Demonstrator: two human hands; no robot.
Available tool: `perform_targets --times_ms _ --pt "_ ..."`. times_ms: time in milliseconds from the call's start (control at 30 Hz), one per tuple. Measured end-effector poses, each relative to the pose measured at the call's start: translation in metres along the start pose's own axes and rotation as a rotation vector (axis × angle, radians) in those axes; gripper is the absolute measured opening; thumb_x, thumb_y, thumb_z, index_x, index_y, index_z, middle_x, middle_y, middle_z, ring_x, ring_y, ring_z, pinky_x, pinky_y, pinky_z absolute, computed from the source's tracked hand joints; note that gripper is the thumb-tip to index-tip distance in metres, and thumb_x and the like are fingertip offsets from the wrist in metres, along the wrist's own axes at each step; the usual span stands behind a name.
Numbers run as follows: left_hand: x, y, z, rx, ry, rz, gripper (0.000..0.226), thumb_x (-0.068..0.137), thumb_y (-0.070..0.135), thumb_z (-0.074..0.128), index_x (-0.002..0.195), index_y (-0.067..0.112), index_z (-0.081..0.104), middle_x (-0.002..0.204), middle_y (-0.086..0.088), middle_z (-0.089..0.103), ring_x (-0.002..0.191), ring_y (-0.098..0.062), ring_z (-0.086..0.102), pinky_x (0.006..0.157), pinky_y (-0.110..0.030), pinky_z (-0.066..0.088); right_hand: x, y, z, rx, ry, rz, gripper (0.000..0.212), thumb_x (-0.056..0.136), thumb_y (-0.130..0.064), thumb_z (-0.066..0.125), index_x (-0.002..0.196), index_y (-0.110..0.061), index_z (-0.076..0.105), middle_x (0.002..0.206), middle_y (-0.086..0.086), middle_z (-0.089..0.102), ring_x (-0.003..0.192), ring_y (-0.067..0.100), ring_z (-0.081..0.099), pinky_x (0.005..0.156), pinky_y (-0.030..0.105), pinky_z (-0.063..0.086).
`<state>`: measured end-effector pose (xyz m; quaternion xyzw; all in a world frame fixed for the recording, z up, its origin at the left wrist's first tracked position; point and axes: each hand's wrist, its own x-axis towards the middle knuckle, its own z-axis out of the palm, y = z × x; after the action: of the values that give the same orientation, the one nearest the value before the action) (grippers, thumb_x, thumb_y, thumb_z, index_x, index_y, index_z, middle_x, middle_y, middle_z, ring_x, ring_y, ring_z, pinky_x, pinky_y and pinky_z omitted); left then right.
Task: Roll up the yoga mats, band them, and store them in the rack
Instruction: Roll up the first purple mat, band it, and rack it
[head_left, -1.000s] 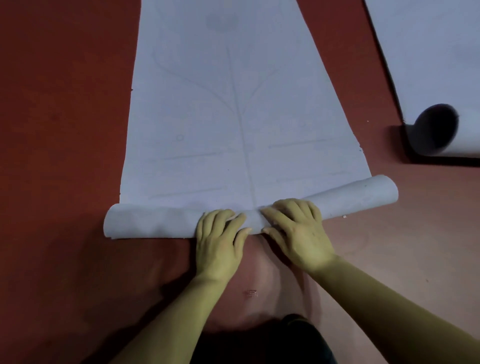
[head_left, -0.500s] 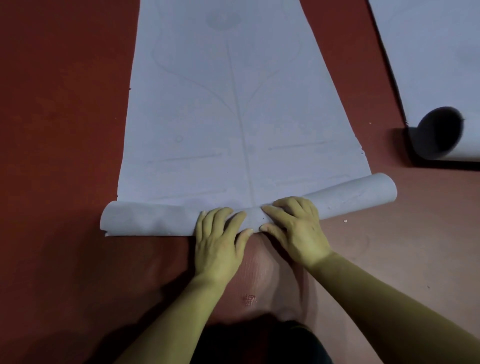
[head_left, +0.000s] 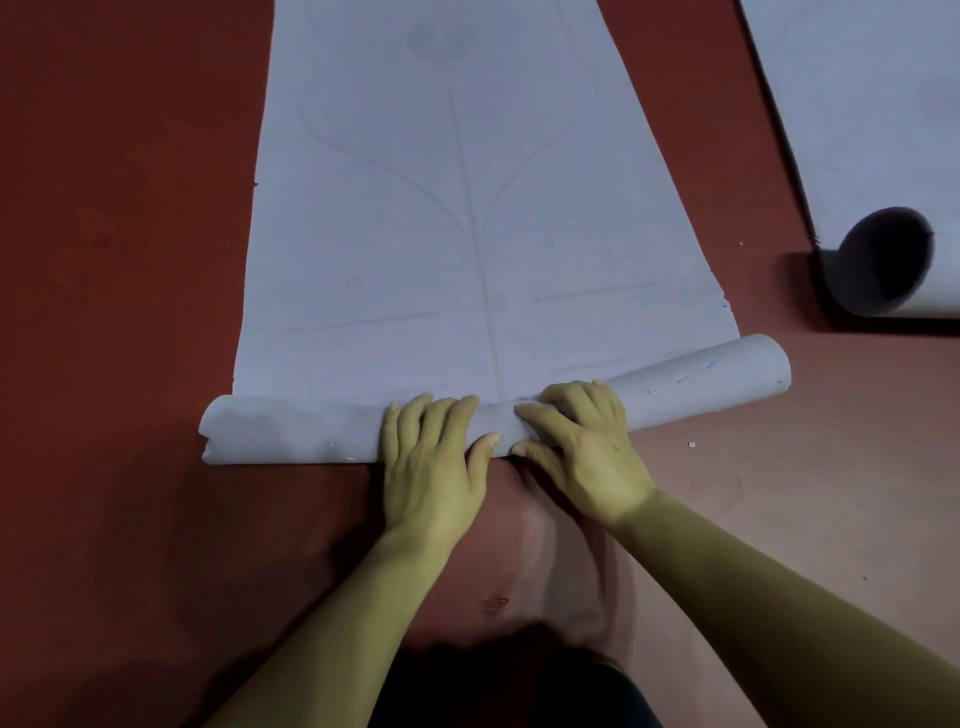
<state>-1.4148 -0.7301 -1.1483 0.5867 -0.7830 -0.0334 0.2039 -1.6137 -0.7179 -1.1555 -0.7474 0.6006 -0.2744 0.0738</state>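
Head view: the left hand and right hand sit side by side at the middle of the roll, thumbs almost meeting. The left hand's fingers lie nearly straight across the top of the roll and press down on it, with the thumb against the near side. The right hand's fingers curl over the crest of the roll, and its thumb stretches along the near edge, so it grips the rolled part.

Against the frame a second ago, both hands keep the same place on the roll. The roll itself has crept a little farther up the yoga mat, and the small printed circle on the left now lies closer to its far edge. The roll's right end sits farther from the person than its left end, as it did before.

The pale grey-blue yoga mat lies directly ahead of the person on the red-brown floor. Its near end is rolled and the rest lies flat, running away toward the top of the view. It carries one faint centre line, curved lines branching from it, and two small circles.

Counted: two hands, two mats. The second mat lies well apart at the upper right, mostly flat. Its one curled end shows a dark hollow. One white speck lies on the floor just beside the roll's right part. Dark clothing shows at the bottom edge between the forearms.
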Motion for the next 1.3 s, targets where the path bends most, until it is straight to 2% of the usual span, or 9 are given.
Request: perform_targets --times_ms 133,233,400,600,667,800,1033,1133,1300 --pt "-0.011 -0.003 0.006 0.021 0.007 0.032 0.047 0.095 0.050 0.050 0.123 0.016 0.066 0.129 -0.007 0.062 0.129 -0.030 0.050 0.121 -0.048 0.019 0.003 0.005 0.001 0.004 -0.017 -0.024 0.045 0.093 -0.054 0.060 0.117 -0.018 0.072 0.110 0.002 0.060 0.105 0.027 0.052 0.110 0.045 0.030" --pt "-0.003 -0.004 0.007 -0.013 0.025 -0.004 0.043 0.094 0.049 0.053 0.119 0.017 0.068 0.123 -0.004 0.064 0.124 -0.028 0.053 0.119 -0.046 0.023 0.010 0.001 -0.002 -0.007 -0.043 0.009 0.045 0.094 -0.052 0.060 0.120 -0.017 0.071 0.110 0.003 0.060 0.105 0.028 0.053 0.110 0.049 0.034" --pt "0.010 -0.005 0.006 -0.046 0.022 -0.018 0.040 0.093 0.048 0.053 0.116 0.019 0.069 0.118 0.001 0.066 0.115 -0.024 0.058 0.117 -0.044 0.027 0.010 0.001 -0.003 -0.058 -0.065 0.003 0.053 0.092 -0.056 0.062 0.129 -0.019 0.066 0.117 0.004 0.058 0.113 0.025 0.051 0.117 0.053 0.029" --pt "0.019 -0.006 0.004 -0.026 0.001 -0.004 0.041 0.093 0.048 0.051 0.115 0.018 0.069 0.113 0.000 0.066 0.110 -0.025 0.060 0.115 -0.044 0.029 0.021 0.009 -0.004 -0.003 -0.095 -0.027 0.053 0.093 -0.058 0.055 0.126 -0.018 0.069 0.113 0.003 0.060 0.108 0.023 0.048 0.106 0.034 0.027" --pt "0.018 -0.004 0.003 -0.001 -0.003 -0.013 0.043 0.094 0.048 0.050 0.117 0.016 0.068 0.117 -0.003 0.066 0.115 -0.028 0.059 0.117 -0.047 0.029 0.023 0.010 -0.004 0.005 -0.105 -0.012 0.053 0.094 -0.060 0.054 0.126 -0.021 0.069 0.113 0.001 0.059 0.108 0.023 0.049 0.104 0.030 0.025" --pt "0.008 -0.004 0.005 0.053 0.010 0.021 0.049 0.096 0.052 0.050 0.123 0.014 0.066 0.127 -0.008 0.062 0.124 -0.031 0.055 0.119 -0.050 0.026 0.021 0.010 -0.001 -0.043 -0.084 -0.028 0.052 0.095 -0.060 0.052 0.125 -0.021 0.069 0.113 0.003 0.059 0.107 0.026 0.053 0.104 0.037 0.029" --pt "0.019 -0.007 0.010 0.063 0.022 0.022 0.045 0.095 0.051 0.052 0.120 0.017 0.068 0.119 -0.005 0.063 0.115 -0.030 0.058 0.116 -0.049 0.028 0.032 0.012 -0.004 -0.057 -0.150 -0.031 0.054 0.095 -0.062 0.050 0.127 -0.023 0.068 0.113 0.002 0.060 0.109 0.026 0.056 0.103 0.033 0.026" --pt "0.018 -0.007 0.011 0.058 0.036 0.018 0.043 0.095 0.050 0.052 0.119 0.018 0.068 0.118 -0.004 0.063 0.113 -0.030 0.058 0.115 -0.049 0.029 0.029 0.010 -0.006 -0.049 -0.117 -0.025 0.054 0.094 -0.062 0.051 0.126 -0.022 0.068 0.113 0.003 0.060 0.108 0.025 0.054 0.103 0.033 0.027" --pt "0.028 -0.008 0.010 0.057 0.007 -0.005 0.045 0.095 0.051 0.047 0.118 0.018 0.069 0.114 -0.002 0.065 0.110 -0.028 0.060 0.115 -0.047 0.028 0.030 0.000 -0.003 -0.079 -0.081 0.052 0.058 0.090 -0.063 0.057 0.129 -0.020 0.066 0.119 0.006 0.058 0.112 0.026 0.053 0.106 0.043 0.033"
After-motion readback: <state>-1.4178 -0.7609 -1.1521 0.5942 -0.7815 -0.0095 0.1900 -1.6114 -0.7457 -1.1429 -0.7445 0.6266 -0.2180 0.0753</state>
